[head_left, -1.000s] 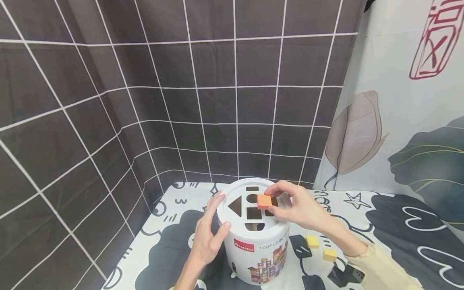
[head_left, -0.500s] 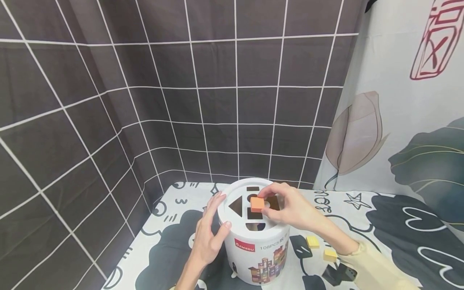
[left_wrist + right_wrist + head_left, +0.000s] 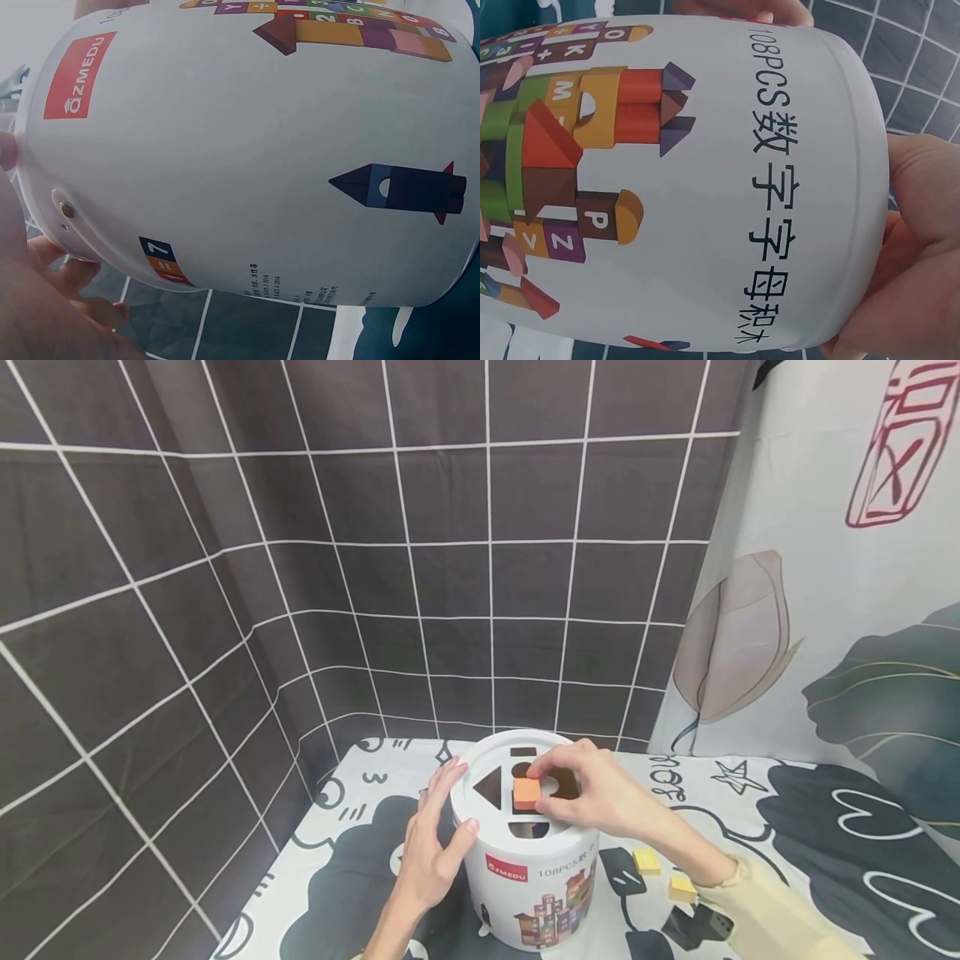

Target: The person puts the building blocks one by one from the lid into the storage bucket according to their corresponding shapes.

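My right hand (image 3: 600, 789) pinches an orange square block (image 3: 527, 792) between thumb and fingers, over the central cutout of a white bucket's lid (image 3: 480, 827). The block covers part of that cutout. My left hand (image 3: 435, 852) rests against the left side of the bucket (image 3: 504, 893), its fingers extended along the lid's edge and the thumb near the front rim. The left wrist view shows the bucket wall (image 3: 225, 150) with the fingers (image 3: 82, 281) beside its lid end. In the right wrist view the hand (image 3: 926, 225) is at the lid end, and the block is hidden.
Triangular, round and half-round openings surround the lid's middle. Two yellow blocks (image 3: 647, 861) lie right of the bucket on the patterned cloth (image 3: 352, 843), near a small dark object (image 3: 712, 923) by the sleeve. A dark grid curtain (image 3: 450, 577) hangs behind.
My right hand has moved the orange block left and slightly nearer, from beside the right-hand opening to over the central cutout. The left hand has stayed on the bucket.
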